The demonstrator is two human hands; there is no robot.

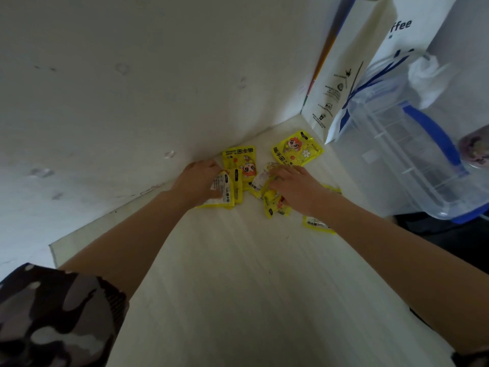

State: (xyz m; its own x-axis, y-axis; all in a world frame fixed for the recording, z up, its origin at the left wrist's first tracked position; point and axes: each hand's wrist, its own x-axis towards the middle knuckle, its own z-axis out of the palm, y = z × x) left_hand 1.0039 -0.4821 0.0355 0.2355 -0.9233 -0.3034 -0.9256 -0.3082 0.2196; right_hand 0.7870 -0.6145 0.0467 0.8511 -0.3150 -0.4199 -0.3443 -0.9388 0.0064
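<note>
Head view: at the far end of the white worktop (238, 274), by the wall, the left hand (201, 182) grips a stack of yellow snack packets (229, 193). The right hand (295, 188) lies over a crumpled packet heap (262, 182); I cannot tell whether it grips. A lone packet (297, 149) lies far right, near a paper bag (344, 75).

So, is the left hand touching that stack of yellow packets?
Touching: the head view shows the left hand gripping the stack of yellow packets.

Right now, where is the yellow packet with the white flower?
Head view: the packet lies flat just beyond the right hand, near the white paper bag at right.
</note>
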